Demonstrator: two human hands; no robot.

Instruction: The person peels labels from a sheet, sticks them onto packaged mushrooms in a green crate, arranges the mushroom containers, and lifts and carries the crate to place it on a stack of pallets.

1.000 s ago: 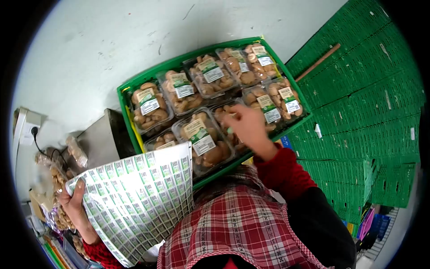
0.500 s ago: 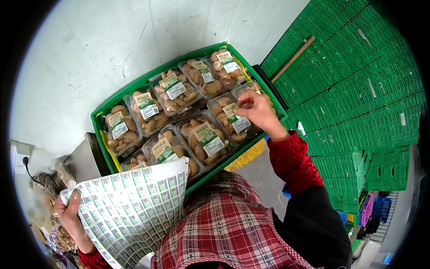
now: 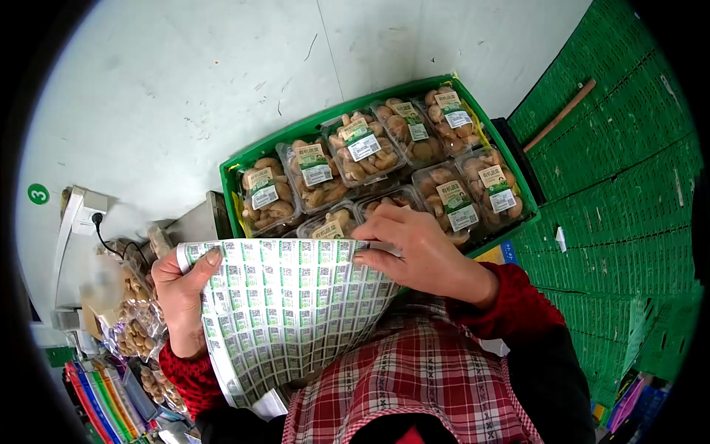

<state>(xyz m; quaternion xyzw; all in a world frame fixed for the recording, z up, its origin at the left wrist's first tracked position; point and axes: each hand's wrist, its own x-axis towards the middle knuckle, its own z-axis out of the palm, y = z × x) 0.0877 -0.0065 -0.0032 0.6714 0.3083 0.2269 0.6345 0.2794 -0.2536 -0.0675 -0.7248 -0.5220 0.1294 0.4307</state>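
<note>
My left hand [image 3: 185, 296] grips the upper left edge of a large sheet of stickers [image 3: 288, 303], thumb on top. Rows of small green-and-white labels with square codes cover the sheet, which curls toward its lower end. At its upper right edge, my right hand [image 3: 433, 255] has thumb and forefinger pinched on a small sticker, partly hidden by the fingers. Behind the sheet sits a green crate [image 3: 266, 140] with several clear packs of mushrooms [image 3: 362, 148], each bearing a tan, green and white label. The sheet and my right hand cover parts of the front packs.
Stacked green crates [image 3: 606, 214] stand on the right, a wooden stick [image 3: 560, 115] against them. A white wall [image 3: 185, 96] rises behind. At left are a power socket with a plug [image 3: 97, 218], bagged mushrooms [image 3: 137, 337] and coloured folders [image 3: 103, 399].
My right hand has moved from a pack at the crate's right side to the sheet's top edge. My left hand has raised the sheet. The view has shifted left.
</note>
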